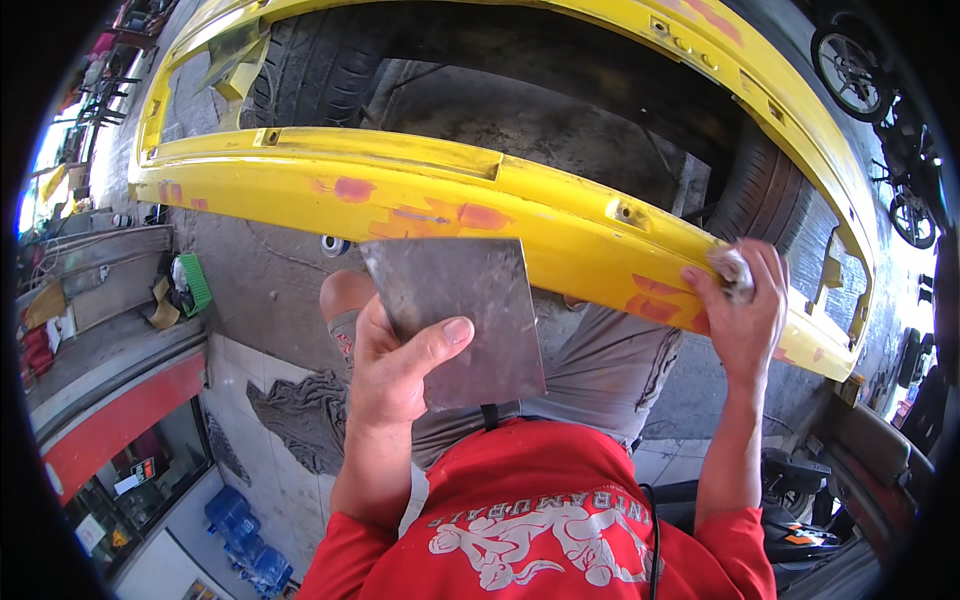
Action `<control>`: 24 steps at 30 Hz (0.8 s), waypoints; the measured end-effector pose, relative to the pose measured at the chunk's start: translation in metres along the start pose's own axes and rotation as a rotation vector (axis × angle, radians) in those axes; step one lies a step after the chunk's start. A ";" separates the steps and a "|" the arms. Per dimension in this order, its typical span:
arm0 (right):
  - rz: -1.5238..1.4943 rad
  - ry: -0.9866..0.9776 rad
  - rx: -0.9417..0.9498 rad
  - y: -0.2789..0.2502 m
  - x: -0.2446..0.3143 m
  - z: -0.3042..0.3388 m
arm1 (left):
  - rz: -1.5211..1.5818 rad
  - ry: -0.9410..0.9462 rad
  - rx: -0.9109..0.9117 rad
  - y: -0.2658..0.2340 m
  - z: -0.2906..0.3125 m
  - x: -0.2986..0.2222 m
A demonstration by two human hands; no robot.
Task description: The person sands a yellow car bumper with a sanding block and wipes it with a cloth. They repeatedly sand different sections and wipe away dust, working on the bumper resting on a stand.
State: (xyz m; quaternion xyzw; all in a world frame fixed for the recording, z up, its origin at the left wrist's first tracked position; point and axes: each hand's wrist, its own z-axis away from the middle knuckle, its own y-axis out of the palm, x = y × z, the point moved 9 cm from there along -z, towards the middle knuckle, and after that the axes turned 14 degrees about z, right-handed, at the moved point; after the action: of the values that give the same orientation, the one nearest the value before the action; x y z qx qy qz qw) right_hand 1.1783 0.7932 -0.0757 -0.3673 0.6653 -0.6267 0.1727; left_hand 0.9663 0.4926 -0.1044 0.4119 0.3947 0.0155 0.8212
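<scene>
Left grip (392, 365) holds a grey plate (480, 310), thumb across its face. Right grip (752, 305) pinches a pale wad (734, 272) at the yellow bumper (570, 250), near its right end; reddish patches (354, 189) mark it. Bumper lies crosswise beyond the grey trousers (610, 360). Risk: plate's corner could scratch the bumper if the left wrist tips forward; uneven finger pressure could mar the surface.

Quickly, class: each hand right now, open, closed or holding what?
Left hand: closed on a flat, dark rectangular plate.
Right hand: closed on a crumpled whitish rag at the yellow bumper.
</scene>
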 end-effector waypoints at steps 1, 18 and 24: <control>-0.009 -0.021 0.028 0.003 0.012 -0.012 | 0.010 -0.006 -0.017 -0.006 0.004 0.002; 0.109 0.006 0.003 -0.026 -0.029 -0.022 | -1.738 0.912 0.668 0.136 0.017 -0.039; 0.147 0.258 0.170 -0.033 -0.154 0.034 | -2.103 0.847 0.856 0.136 -0.006 0.011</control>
State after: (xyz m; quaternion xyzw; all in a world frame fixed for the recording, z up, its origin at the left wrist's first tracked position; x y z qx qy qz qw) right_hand 1.3135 0.8797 -0.0851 -0.2181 0.6515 -0.7084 0.1615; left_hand 1.0112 0.5904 -0.0197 0.0906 0.7471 -0.6576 0.0358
